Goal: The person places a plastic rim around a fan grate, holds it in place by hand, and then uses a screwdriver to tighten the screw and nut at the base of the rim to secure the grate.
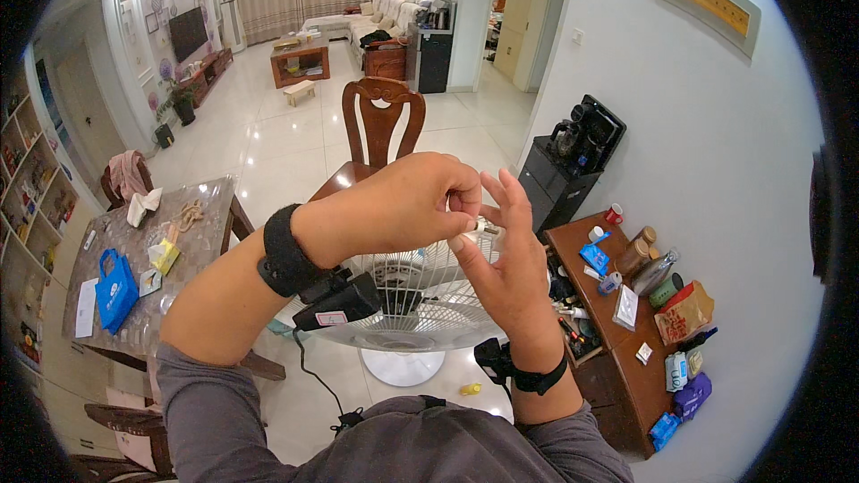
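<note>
Basically, small white piece (480,229) lies roughly left-right over the fan (429,337), left hand (437,194) pinching its left end, right hand (512,264) close alongside, grip unclear.

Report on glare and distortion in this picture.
Head view: bright reflections spot the tiled floor; head view: toward the rim, the framed wall panel and brown cabinet lean, with black filling the corners; head view: the small white piece by the right hand is too small to make out.
</note>
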A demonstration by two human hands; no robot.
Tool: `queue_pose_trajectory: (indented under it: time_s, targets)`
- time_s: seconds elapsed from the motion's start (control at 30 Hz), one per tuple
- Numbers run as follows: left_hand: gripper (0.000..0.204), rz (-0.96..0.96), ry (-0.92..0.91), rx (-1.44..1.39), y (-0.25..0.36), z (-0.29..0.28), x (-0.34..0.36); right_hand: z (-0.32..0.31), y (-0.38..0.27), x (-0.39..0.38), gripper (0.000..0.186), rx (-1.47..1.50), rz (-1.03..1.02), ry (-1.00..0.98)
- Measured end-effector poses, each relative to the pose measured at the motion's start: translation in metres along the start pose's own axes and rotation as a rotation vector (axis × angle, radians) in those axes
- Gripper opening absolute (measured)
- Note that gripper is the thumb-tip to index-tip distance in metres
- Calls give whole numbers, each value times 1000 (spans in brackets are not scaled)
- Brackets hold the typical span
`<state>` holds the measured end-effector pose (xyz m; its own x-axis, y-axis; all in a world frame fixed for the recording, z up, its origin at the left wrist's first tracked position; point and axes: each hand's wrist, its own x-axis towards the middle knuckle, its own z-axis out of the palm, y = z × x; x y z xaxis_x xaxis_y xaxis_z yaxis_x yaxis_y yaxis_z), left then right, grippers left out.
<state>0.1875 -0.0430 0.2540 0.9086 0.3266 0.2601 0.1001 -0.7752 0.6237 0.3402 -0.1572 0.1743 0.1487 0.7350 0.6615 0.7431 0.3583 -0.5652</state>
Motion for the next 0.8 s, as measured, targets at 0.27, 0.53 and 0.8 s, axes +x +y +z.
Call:
queue_pose_trajectory:
  time_s: [0.27, 0.53, 0.8]
  targets:
    - [12, -18, -96, -32, -2, -4, 6, 0, 1, -3, 86, 4, -17, -1]
    - [15, -60, -49, -48, 0, -2, 5, 0, 3, -2, 84, 11, -19, 3]
    - [15, -48, -51, -51, -5, -1, 6, 2, 1, -1, 84, 0, -12, 2]
